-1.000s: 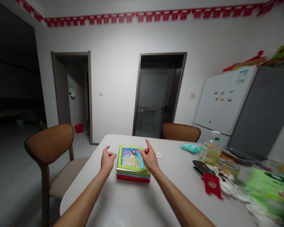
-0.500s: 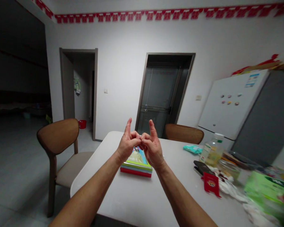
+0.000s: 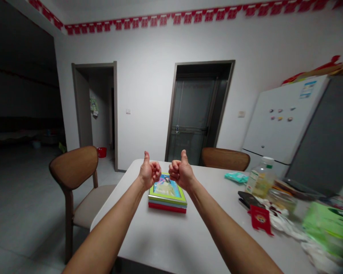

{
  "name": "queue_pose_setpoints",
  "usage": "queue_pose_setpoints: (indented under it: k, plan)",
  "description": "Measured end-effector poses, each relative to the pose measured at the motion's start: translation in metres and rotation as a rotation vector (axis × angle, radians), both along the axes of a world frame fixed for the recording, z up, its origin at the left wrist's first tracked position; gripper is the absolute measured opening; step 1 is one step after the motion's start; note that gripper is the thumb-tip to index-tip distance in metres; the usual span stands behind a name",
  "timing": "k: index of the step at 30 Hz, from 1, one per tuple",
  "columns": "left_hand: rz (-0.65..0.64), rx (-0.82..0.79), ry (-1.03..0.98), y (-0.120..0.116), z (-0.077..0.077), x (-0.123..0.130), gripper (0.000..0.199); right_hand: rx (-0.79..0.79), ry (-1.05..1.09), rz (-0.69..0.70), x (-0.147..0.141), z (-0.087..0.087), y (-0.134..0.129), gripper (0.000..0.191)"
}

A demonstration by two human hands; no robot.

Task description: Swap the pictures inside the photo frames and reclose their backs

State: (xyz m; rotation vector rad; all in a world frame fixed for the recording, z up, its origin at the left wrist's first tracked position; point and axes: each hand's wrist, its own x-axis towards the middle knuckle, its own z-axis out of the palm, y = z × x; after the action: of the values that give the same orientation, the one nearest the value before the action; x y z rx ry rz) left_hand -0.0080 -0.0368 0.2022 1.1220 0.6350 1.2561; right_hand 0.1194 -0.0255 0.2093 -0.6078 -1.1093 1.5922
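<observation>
My left hand (image 3: 150,172) is raised over the table with its fingers curled into a fist and the thumb pointing up. My right hand (image 3: 182,170) mirrors it a short way to the right, thumb up and fingers folded. Nothing shows in either hand, and the two are apart. Just below and behind them lies a stack of books (image 3: 167,190), the top one with a green border and a picture of a figure in a pale dress, a red one at the bottom.
On the white table (image 3: 160,239), the right side holds a bottle (image 3: 260,180), a teal packet (image 3: 236,177), a dark phone (image 3: 250,199), a red packet (image 3: 260,219), crumpled tissues and a green package (image 3: 328,224). Wooden chairs (image 3: 76,167) stand left and behind; a fridge (image 3: 282,118) stands right.
My hands have moved apart from touching at the fingertips. The raised, pinched fingers are now folded into fists with thumbs up, and more of the top book shows. The view has shifted slightly.
</observation>
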Motion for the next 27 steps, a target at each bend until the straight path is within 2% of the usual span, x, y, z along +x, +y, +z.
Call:
queue_pose_setpoints:
  k: [4,6,7,10,11,13,16,18,22,25,27]
  plan:
    - [0.024,-0.015,0.145,-0.001,-0.002,0.008,0.069,0.007,-0.118,-0.013,-0.004,-0.007,0.003,0.059]
    - [0.067,-0.016,0.235,0.001,-0.007,0.011,0.069,0.059,-0.252,-0.075,-0.004,-0.018,0.009,0.059]
    - [0.099,-0.016,0.287,0.004,-0.011,0.012,0.07,0.116,-0.387,-0.144,-0.003,-0.025,0.013,0.058]
    - [0.23,-0.012,0.485,0.012,-0.034,0.011,0.067,0.346,-0.933,-0.407,0.008,-0.057,0.026,0.054]
    - [0.278,-0.006,0.566,0.014,-0.044,0.01,0.064,0.394,-1.057,-0.455,0.014,-0.07,0.03,0.047]
    - [0.363,0.024,0.748,0.015,-0.066,0.006,0.051,0.436,-1.18,-0.471,0.027,-0.097,0.034,0.031]
    - [0.426,0.145,1.015,0.011,-0.094,0.002,0.025,0.462,-1.3,-0.475,0.045,-0.131,0.032,0.044]
    - [0.431,0.253,1.158,0.007,-0.106,0.005,0.026,0.499,-1.339,-0.48,0.05,-0.147,0.029,0.042]
    - [0.423,0.464,1.326,0.004,-0.117,0.022,0.05,0.632,-1.333,-0.479,0.052,-0.157,0.018,0.032]
    - [0.416,0.581,1.368,0.003,-0.12,0.033,0.041,0.788,-1.237,-0.479,0.051,-0.15,0.005,0.032]
    - [0.447,0.624,1.362,0.0,-0.116,0.032,0.033,0.833,-1.119,-0.522,0.051,-0.14,-0.005,0.032]
